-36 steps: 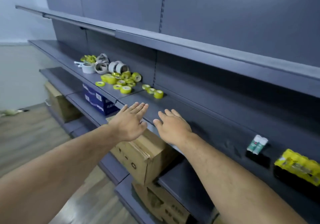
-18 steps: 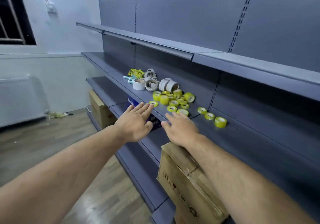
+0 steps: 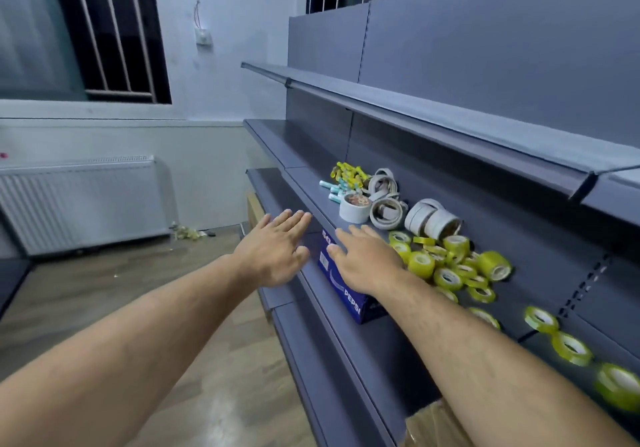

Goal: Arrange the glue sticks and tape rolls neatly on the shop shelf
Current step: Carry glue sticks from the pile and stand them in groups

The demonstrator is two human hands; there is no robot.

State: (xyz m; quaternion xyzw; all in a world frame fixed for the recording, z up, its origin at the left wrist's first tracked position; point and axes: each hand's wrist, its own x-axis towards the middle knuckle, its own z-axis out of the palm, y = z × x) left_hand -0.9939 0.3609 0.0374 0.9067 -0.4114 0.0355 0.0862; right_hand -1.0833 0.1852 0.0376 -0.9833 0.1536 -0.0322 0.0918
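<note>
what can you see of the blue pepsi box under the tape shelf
The blue cardboard box with white PEPSI lettering, a white swoosh and a pale label sits on the grey metal shelf one level below the shelf of tape rolls. Its printed long side faces outward near the shelf's front edge. The open right hand hides its upper part; whether they touch cannot be told.

Shelf (image 3: pixel 346 218) matt grey painted metal, yellow tape rolls (image 3: pixel 450 266) glossy clear plastic, white rolls (image 3: pixel 433 220) matt paper-like, box (image 3: pixel 346 291) glossy printed card, floor (image 3: pixel 104 291) semi-gloss wood-look.
</note>
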